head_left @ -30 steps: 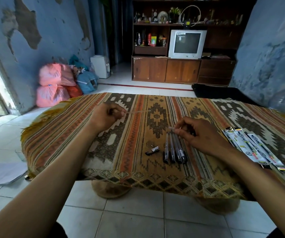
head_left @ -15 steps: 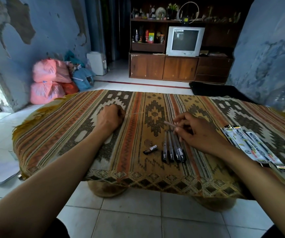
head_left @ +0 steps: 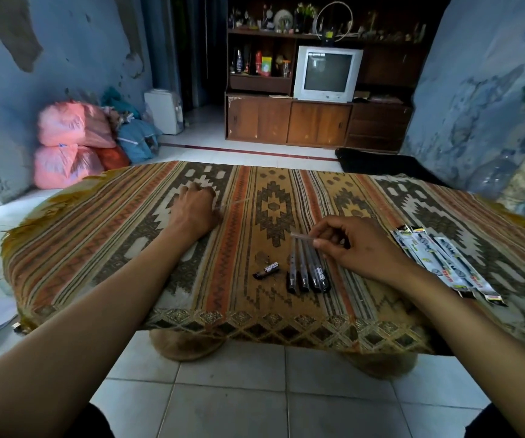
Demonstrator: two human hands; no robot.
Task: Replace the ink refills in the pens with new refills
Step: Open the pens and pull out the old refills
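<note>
Peeling blue walls (head_left: pixel 74 58), white tiled floor (head_left: pixel 223 399), dark wooden cabinet (head_left: pixel 286 121) carrying a grey television (head_left: pixel 327 74), pink sacks (head_left: pixel 68 143) heaped left.

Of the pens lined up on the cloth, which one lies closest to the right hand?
The rightmost pen of the row: it lies directly under the right hand fingertips, while the others sit farther left, toward the loose cap.

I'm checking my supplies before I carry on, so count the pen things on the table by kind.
Pens lying in a row: 4
Refill packets: 3, as far as I can tell
Loose pen cap: 1
Thin refill at the left hand: 1
Clear pen barrel in the right hand: 1
Total: 10
</note>
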